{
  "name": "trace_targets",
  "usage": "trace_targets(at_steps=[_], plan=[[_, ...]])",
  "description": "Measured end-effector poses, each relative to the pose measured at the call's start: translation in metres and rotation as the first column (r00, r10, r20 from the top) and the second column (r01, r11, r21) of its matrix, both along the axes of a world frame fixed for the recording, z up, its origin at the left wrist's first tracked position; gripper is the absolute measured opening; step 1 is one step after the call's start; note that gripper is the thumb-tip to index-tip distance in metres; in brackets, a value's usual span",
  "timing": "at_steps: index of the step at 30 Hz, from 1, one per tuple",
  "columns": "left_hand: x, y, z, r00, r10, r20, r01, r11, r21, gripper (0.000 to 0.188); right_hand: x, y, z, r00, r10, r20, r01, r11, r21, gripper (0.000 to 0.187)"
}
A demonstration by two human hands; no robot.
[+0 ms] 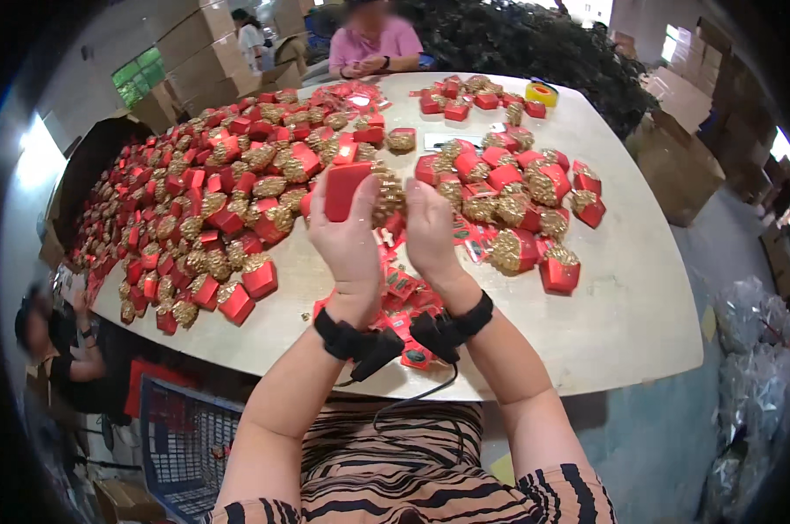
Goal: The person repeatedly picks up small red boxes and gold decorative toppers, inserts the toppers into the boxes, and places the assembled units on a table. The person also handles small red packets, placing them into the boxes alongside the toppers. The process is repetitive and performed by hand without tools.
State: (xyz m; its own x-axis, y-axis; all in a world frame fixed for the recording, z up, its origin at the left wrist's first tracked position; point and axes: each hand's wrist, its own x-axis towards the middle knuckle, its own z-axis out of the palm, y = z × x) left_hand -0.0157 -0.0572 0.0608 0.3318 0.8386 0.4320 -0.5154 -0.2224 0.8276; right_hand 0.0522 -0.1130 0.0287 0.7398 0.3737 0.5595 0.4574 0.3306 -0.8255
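My left hand is wrapped round a small red pot with a gold top, tipped on its side above the middle of the table. Its gold, beaded-looking top points right, toward my right hand. The right fingers are curled together beside that gold top; what they pinch, if anything, is hidden. Below my hands lie small red packets with green marks. A large heap of similar red-and-gold pots covers the left of the table, and a smaller group lies to the right.
The pale table has a rounded right edge. Yellow tape lies at the far right. Across the table sits a person in pink; another person is at the left. A blue basket stands below the table's left edge.
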Motion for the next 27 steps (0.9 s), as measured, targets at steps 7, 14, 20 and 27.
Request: trace_targets(at_steps=[7, 14, 20, 27], plan=[[-0.005, 0.039, 0.006, 0.888, -0.375, -0.265, 0.341, 0.925, -0.166, 0.063, 0.068, -0.017, -0.013, 0.707, -0.091, 0.702, 0.355, 0.903, -0.241, 0.023], [-0.026, 0.128, -0.044, 0.536, -0.204, -0.819, 0.521, 0.843, 0.131, 0.048, 0.126, -0.097, 0.003, 0.69, -0.544, 0.477, 0.723, 0.549, -0.42, 0.041], [-0.022, 0.133, -0.067, 0.136, 0.182, -0.974, 0.696, 0.682, 0.225, 0.057, 0.152, -0.115, -0.018, 0.708, -0.455, 0.54, 0.692, 0.294, -0.659, 0.049], [-0.018, 0.141, -0.088, 0.226, 0.186, -0.956, 0.719, 0.631, 0.292, 0.055, 0.102, -0.088, 0.02, 0.77, -0.366, 0.523, 0.623, 0.608, -0.493, 0.043]])
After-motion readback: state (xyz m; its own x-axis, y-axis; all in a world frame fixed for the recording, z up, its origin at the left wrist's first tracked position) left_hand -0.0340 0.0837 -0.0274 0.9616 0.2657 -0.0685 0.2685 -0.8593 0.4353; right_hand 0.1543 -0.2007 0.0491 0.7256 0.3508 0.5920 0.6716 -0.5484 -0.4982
